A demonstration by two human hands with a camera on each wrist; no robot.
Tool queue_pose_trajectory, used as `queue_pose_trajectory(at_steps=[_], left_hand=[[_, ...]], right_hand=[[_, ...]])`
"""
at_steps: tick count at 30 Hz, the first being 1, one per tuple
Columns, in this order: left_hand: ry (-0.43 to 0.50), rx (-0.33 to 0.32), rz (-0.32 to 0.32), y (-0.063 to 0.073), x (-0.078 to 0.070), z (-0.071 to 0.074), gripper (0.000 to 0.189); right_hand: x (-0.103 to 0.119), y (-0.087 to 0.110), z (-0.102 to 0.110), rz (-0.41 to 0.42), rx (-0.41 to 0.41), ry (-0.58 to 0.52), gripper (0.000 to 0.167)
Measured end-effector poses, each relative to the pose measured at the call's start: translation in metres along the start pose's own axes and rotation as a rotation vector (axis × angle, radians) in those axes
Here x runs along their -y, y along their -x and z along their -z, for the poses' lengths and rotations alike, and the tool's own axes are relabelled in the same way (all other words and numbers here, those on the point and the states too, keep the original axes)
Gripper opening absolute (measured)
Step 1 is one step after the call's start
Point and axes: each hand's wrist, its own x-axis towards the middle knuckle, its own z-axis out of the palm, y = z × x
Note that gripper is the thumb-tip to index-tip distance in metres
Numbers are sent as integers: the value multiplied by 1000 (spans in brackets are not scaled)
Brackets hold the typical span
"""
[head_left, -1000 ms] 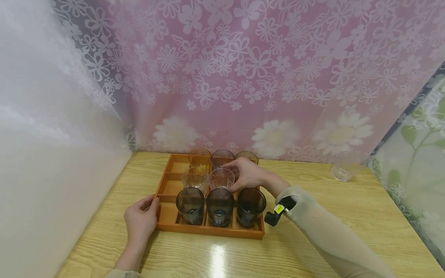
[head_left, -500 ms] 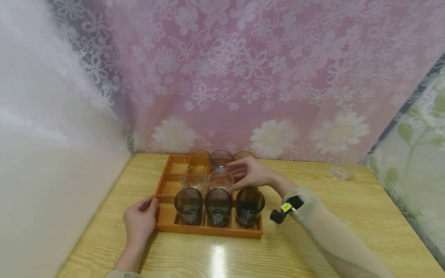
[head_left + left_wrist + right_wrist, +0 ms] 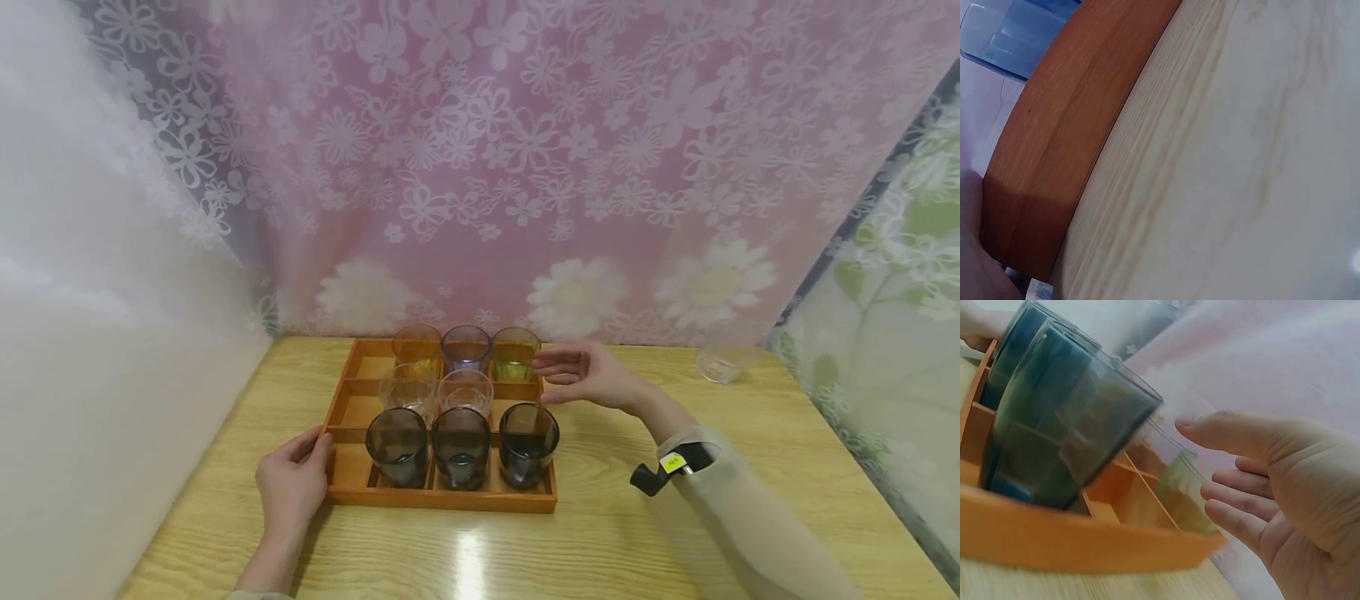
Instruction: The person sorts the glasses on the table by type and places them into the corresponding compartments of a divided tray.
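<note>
My left hand (image 3: 294,479) grips the left side of a brown wooden compartment tray (image 3: 442,499), thumb at its rim. In the right wrist view my right hand (image 3: 1285,487) has its thumb and fingers spread, with nothing between them. It is just off the tray's right side, near a yellow-green glass (image 3: 515,357). That glass shares the back row with a violet-blue glass (image 3: 467,348) and an amber glass (image 3: 417,350). Two clear glasses, one plain (image 3: 407,392) and one pinkish (image 3: 466,392), stand in the middle row. Three dark grey glasses (image 3: 461,446) fill part of the front row.
A clear glass (image 3: 720,364) stands apart at the back right of the light wood table (image 3: 615,533). A pink flowered curtain (image 3: 465,167) hangs behind, and a white sheet (image 3: 127,375) borders the left side.
My right hand has let go of the pinkish clear glass in the middle row and moved right, out past the tray's edge. The left hand stays at the tray.
</note>
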Motion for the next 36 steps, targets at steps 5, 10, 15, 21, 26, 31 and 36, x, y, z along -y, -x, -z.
queue_pose_trajectory(at_steps=[5,10,15,21,26,31,36], left_hand=[[-2,-12,-11,0,1,-1,22],[-10,-23,-13,0,2,-1,21],[-8,-16,-4,1,1,-1,23],[-18,-9,-2,1,2,0,24],[-15,-15,2,1,1,0,24],[-6,-17,4,2,-1,0,23],[7,-17,1,2,-3,-1,23]], right_hand=[[-8,32,16,2,-112,23,69],[-14,66,29,22,-225,61,65],[-21,100,45,25,-329,119,62],[-31,138,59,-1,-528,205,60],[-41,160,66,-45,-741,335,61],[-51,178,73,-147,-901,376,60],[-60,189,81,-262,-1006,376,77]])
